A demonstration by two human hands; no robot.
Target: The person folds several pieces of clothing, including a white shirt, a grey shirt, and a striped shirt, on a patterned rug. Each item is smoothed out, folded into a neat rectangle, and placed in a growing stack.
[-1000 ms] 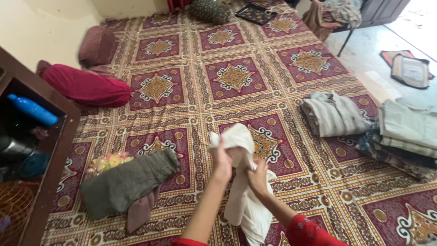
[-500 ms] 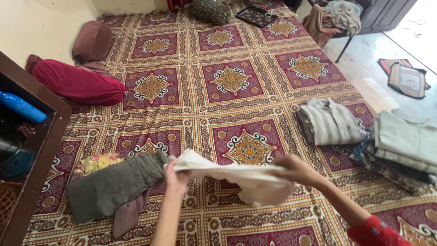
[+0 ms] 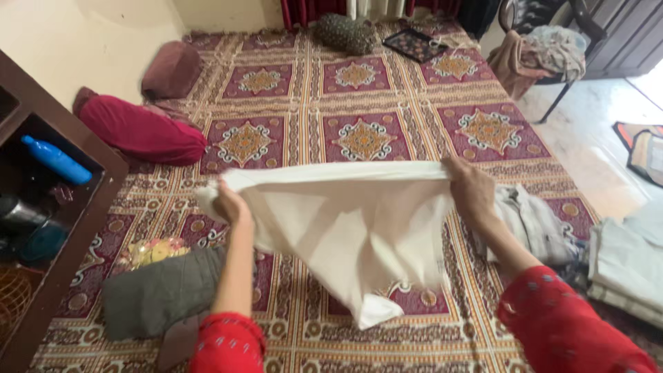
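a patterned maroon and cream bedsheet (image 3: 359, 90) covered a wide bed that filled most of the room, with a pale wall at the far left and a pale floor (image 3: 587, 138) along the right. a dark wooden shelf (image 3: 83, 207) stood at the left edge, with a blue bottle (image 3: 56, 160) lying inside it. two maroon bolsters (image 3: 141, 131) lay near the wall, and a dark cushion (image 3: 345, 33) sat at the head of the bed. a chair (image 3: 545, 55) heaped with clothes stood on the floor at upper right.

the left hand (image 3: 231, 204) was closed around one top corner of a cream cloth (image 3: 345, 228), and the right hand (image 3: 471, 190) gripped the other corner. the cloth hung spread between them above the middle of the bed, its lower end drooping to a point. it hid part of the sheet behind it.

a folded grey garment (image 3: 159, 290) lay at lower left, just beside the left arm. a striped shirt (image 3: 539, 224) lay behind the right arm, with a stack of folded clothes (image 3: 628, 259) further right.
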